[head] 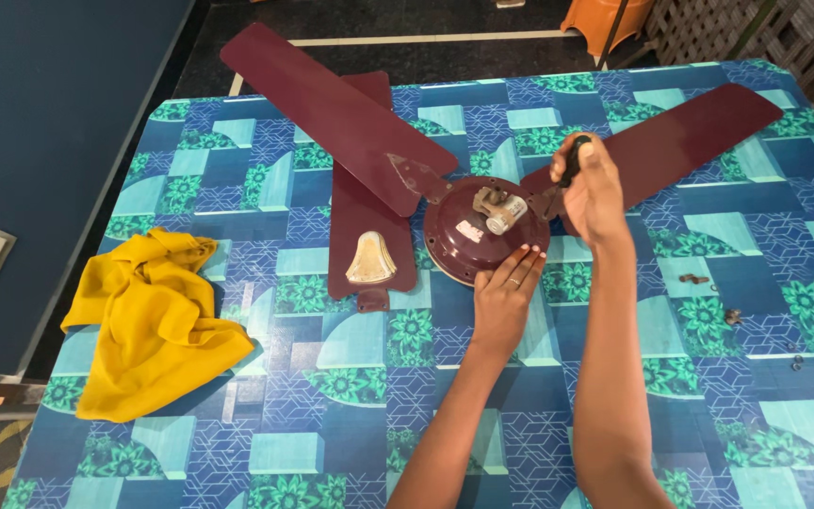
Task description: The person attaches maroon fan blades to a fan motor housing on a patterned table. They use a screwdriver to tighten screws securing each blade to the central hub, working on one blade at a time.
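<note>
The round maroon metal fan motor housing (pixel 482 231) lies in the middle of the table with the blue-green patterned cloth (pixel 350 415). The left hand (pixel 508 283) presses flat on its near rim. The right hand (pixel 594 188), just beside the housing, is closed around a black-handled tool (pixel 574 160).

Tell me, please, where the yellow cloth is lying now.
In the head view, the yellow cloth lies crumpled at the left edge of the patterned table, left of the detached maroon fan blade, apart from both hands.
</note>
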